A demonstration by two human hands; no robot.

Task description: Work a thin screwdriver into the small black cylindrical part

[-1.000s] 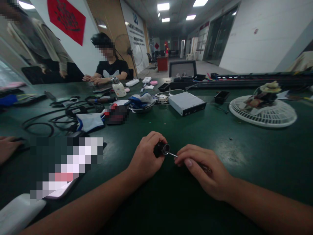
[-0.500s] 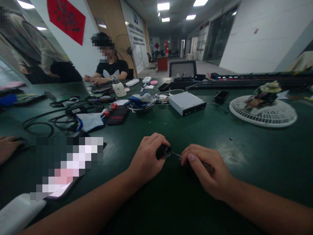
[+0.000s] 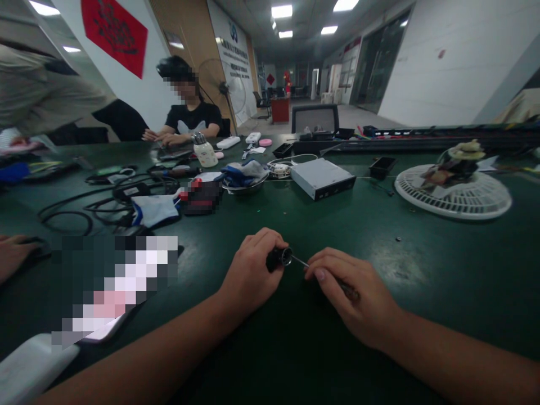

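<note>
My left hand (image 3: 255, 269) is closed around a small black cylindrical part (image 3: 280, 257), whose round open end faces right. In my right hand (image 3: 353, 292) is a screwdriver (image 3: 300, 261), its thin metal shaft pointing left and its handle mostly covered by my fingers. The shaft's tip is at the mouth of the black part; I cannot tell how deep it reaches. Both hands are just above the dark green table (image 3: 312, 337). A tiny dark piece (image 3: 398, 239) lies on the table beyond my right hand.
A white fan grille with a motor (image 3: 455, 191) lies at right. A metal disc drive (image 3: 323, 177) and a bowl of cloth (image 3: 245, 175) stand ahead. Cables (image 3: 90, 208), a white-and-blue cloth (image 3: 156, 209) and a phone (image 3: 105, 329) lie left. One person (image 3: 192, 115) sits across; another's hand (image 3: 17, 253) is at far left.
My right hand has shifted slightly left with the screwdriver, bringing its tip to the black part's opening. At far left, the standing person has leaned down over the table.
</note>
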